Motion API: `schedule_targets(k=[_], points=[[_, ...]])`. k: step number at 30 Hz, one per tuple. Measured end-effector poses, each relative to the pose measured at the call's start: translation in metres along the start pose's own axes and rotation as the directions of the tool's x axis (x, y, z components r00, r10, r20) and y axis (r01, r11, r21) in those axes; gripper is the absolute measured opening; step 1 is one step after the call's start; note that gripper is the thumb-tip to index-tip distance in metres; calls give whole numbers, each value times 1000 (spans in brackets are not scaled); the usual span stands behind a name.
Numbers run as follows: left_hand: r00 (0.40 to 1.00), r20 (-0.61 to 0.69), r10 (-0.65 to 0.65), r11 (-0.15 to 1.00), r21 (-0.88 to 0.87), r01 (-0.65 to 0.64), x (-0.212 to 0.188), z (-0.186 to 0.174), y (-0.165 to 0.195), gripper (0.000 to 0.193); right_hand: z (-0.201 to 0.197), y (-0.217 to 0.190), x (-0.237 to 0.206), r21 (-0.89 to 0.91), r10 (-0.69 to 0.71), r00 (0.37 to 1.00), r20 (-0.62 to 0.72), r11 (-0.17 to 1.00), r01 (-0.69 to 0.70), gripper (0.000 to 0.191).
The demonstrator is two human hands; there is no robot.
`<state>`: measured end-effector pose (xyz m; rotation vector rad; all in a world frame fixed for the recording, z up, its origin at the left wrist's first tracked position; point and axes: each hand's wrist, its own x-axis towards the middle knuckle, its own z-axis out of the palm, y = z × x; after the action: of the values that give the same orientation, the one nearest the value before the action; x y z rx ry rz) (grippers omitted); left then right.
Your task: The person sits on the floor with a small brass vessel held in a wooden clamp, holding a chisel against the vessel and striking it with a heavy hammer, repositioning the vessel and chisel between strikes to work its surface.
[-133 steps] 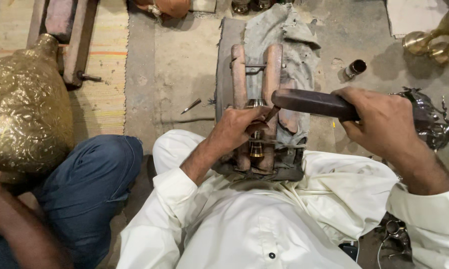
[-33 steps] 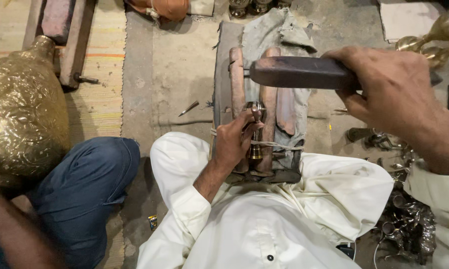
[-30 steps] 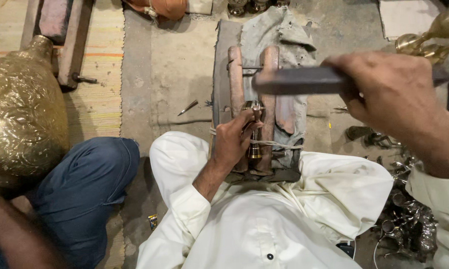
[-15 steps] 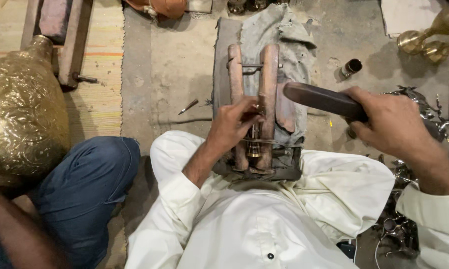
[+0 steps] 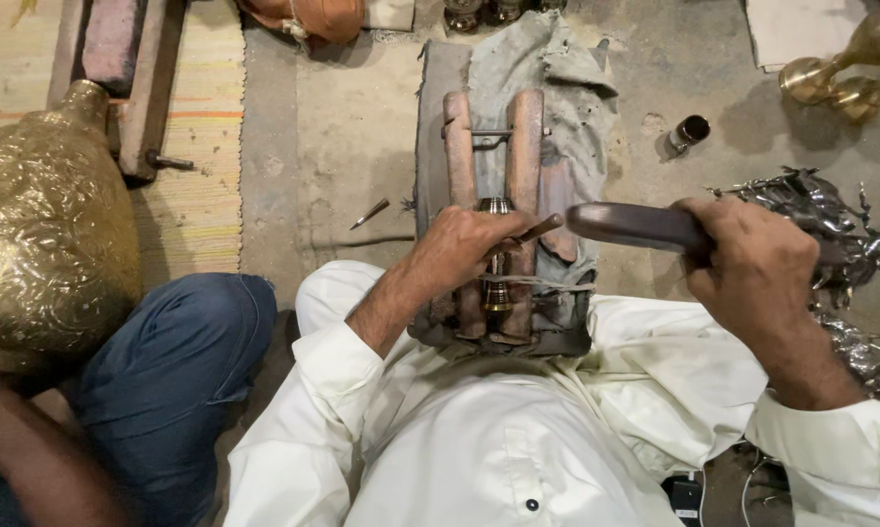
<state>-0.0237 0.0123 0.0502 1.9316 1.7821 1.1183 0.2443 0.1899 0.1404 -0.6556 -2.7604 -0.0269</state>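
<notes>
Centre frame: left hand pinches a thin chisel over a small brass piece in a wooden clamp | Right: right hand fist-tight around a dark mallet, long axis level, head just right of the chisel's raised end

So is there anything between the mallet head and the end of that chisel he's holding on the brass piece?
Nothing visible. The dark mallet in the right hand has its head just right of the chisel end, with only open air between. The left hand holds the chisel lower down, over the brass piece clamped between the wooden bars.
</notes>
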Motion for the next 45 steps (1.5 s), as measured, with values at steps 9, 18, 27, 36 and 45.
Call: schedule_targets(k=[9,18,27,36,45], points=[[979,-204,-26,1000,0,27,-15,13,-4,38,0,-4,14,-25,-62,995,83,998,65,50],[931,-323,-169,982,-139,130,-21,23,0,35,-26,-29,64,-165,-112,974,196,975,146,43],[886,-344,-309,932,-295,210,-29,35,-1,39,-40,-42,88,-235,-134,964,231,953,189,44],[705,-459,-541,750,-642,157,-44,46,-18,29,-1,-5,55,-115,-16,926,377,991,64,38],[899,-388,-204,962,-249,111,-23,18,-9,46,118,13,-52,796,317,828,463,263,-546,41]])
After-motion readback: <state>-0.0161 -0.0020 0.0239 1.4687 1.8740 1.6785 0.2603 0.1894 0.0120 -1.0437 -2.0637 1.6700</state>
